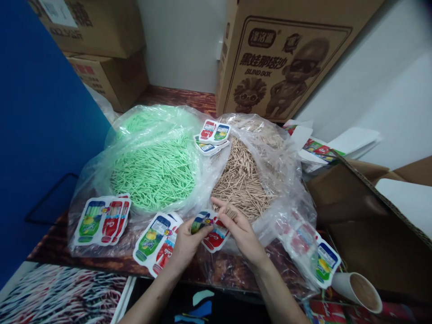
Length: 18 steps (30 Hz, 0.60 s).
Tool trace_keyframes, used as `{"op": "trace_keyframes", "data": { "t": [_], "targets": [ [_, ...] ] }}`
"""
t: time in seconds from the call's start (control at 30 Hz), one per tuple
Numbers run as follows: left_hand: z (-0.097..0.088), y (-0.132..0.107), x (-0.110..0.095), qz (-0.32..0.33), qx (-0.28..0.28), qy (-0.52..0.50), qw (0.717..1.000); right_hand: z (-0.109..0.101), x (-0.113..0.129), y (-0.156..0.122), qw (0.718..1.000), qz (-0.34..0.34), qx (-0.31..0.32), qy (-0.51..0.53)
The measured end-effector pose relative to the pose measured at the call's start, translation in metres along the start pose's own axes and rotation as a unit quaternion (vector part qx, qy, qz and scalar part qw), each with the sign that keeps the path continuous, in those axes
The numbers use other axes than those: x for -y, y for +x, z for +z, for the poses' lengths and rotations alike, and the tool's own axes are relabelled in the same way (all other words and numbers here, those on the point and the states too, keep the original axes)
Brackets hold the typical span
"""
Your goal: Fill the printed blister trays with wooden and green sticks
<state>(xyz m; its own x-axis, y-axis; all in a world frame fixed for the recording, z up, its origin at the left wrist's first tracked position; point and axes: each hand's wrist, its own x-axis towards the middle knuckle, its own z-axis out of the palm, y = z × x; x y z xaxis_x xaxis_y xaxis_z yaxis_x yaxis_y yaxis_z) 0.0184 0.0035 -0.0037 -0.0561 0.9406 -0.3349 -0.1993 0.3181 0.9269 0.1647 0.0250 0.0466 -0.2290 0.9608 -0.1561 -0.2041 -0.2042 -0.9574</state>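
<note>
Printed pouch held between both hands at the near edge of the bench.
The left hand has its grip closed on the pouch's side; the right hand pinches a few tan sticks at its upper end. Just behind lie a bag of tan sticks and a bag of green sticks.

We grip a printed packet in our left hand, just in front of the bag of green sticks. Our right hand pinches a bundle of tan sticks against the packet. Right of the green bag lies the bag of tan sticks. A stack of packets rests on the green bag's near-left edge, another stack on its far-right edge.
</note>
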Motion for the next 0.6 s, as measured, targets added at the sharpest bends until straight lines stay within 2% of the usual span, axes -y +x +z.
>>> {"op": "trace_keyframes", "data": {
  "t": [0.07,0.23,0.43,0.6],
  "targets": [
    [-0.002,0.002,0.002,0.016,0.001,-0.001,1.000,0.001,0.002,0.000,1.000,0.012,0.010,0.016],
    [-0.006,0.008,0.005,0.055,-0.006,-0.008,0.998,0.001,0.014,-0.002,0.986,0.077,0.053,0.140],
    [-0.001,0.013,-0.003,0.050,0.007,-0.041,0.998,0.006,0.012,0.005,0.987,0.038,-0.003,0.155],
    [0.000,0.020,0.000,0.053,-0.003,-0.051,0.997,0.002,0.010,0.015,0.986,0.012,-0.055,0.157]
  ]
}}
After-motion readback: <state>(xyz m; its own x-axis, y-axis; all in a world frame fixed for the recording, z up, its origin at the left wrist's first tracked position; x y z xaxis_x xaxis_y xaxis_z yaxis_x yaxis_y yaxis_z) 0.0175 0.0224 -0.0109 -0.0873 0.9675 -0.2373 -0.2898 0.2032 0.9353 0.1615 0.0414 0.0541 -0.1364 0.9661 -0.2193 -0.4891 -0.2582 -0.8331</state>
